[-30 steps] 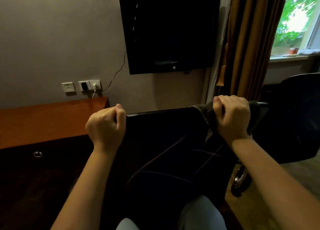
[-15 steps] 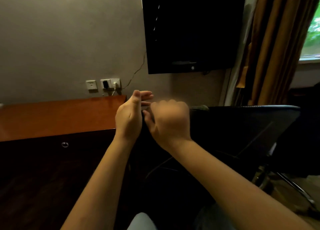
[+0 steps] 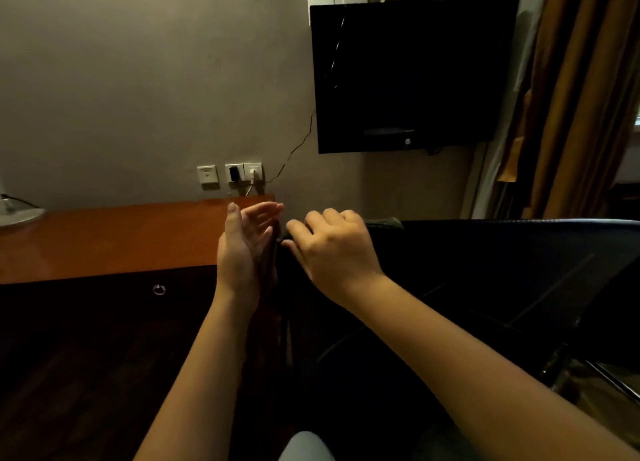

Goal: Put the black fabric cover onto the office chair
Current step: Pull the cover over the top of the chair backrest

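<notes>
Beside the wooden desk point(image 3: 104, 238), the left hand point(image 3: 246, 249) is flat and open, palm against the left edge of the black fabric cover point(image 3: 467, 252), which is draped over the office chair point(image 3: 568, 353) backrest. The right hand point(image 3: 332, 252) rests bent fingers on that corner — whether it pinches, I cannot tell. Likely step: seating the corner; next, an even downward tug. The television point(image 3: 412, 76) logo — unreadable.

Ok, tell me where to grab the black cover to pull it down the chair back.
Pinch the bunched fold of the cover on the top edge of the chair, beside the right hand, coming from above and straddling the edge. It likely offers the only loose cloth; elsewhere the cover looks stretched flat.
</notes>
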Demonstrator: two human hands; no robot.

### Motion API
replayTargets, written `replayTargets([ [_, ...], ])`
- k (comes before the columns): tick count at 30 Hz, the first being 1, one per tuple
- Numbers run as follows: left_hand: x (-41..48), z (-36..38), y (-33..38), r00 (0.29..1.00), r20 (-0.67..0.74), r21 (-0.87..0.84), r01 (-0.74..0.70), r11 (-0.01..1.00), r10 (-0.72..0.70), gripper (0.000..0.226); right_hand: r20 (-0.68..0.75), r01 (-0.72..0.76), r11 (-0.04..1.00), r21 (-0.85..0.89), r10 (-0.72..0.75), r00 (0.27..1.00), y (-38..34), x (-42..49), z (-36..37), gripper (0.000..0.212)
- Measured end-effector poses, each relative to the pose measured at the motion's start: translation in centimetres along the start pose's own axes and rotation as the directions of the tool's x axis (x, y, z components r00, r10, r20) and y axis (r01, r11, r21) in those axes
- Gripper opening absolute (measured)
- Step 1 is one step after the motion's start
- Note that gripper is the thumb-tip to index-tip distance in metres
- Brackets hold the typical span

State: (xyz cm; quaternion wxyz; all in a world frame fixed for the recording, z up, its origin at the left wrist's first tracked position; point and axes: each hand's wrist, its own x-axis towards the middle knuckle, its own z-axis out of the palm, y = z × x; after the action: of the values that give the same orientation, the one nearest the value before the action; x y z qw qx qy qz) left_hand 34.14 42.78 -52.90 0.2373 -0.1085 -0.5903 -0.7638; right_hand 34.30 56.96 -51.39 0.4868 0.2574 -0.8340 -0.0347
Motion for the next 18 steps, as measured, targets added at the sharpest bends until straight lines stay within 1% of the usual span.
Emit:
replayTargets([
  [2, -0.2, -0.5, -0.3, 1.0, -0.011, 0.044, 0.03, 0.999, -0.029, 0.053, -0.027, -0.017, 0.995, 0.095, 0.02, 0.999, 1.0, 0.1, -0.5, 0.033],
  [4, -0.4, -0.9, -0.4, 0.999, -0.024, 0.079, 0.034, 0.996, -0.032, 0.05, -0.084, -0.059, 0.981, 0.186, 0.075, 0.994, 2.2, -0.3, -1.0, 0.029],
  [6, -0.4, -1.1, -0.4, 0.999, -0.026, 0.105, 0.023, 0.994, -0.02, 0.049, -0.131, -0.103, 0.977, 0.188, 0.129, 0.983, 3.0, -0.9, -1.2, 0.031],
  [9, -0.1, -1.0, -0.3, 1.0, -0.026, 0.134, 0.019, 0.991, -0.016, 0.046, -0.119, -0.139, 0.981, 0.132, 0.155, 0.981, 2.5, -0.9, -0.9, 0.034],
  [11, 0.1, -0.8, -0.4, 1.0, -0.01, 0.159, 0.012, 0.987, -0.01, 0.045, -0.091, -0.121, 0.989, 0.081, 0.128, 0.988, 1.0, -0.5, -0.5, 0.032],
  [14, 0.2, -0.8, -0.4, 1.0, 0.006, 0.208, -0.012, 0.978, 0.011, 0.045, -0.016, -0.049, 0.999, 0.014, 0.049, 0.999, -1.2, 0.0, 0.3, 0.031],
  [18, 0.3, -1.1, -0.1, 0.999, -0.013, 0.262, -0.038, 0.964, 0.043, 0.045, 0.045, 0.043, 0.999, -0.01, -0.043, 0.998, -0.9, 0.1, 0.3, 0.036],
])
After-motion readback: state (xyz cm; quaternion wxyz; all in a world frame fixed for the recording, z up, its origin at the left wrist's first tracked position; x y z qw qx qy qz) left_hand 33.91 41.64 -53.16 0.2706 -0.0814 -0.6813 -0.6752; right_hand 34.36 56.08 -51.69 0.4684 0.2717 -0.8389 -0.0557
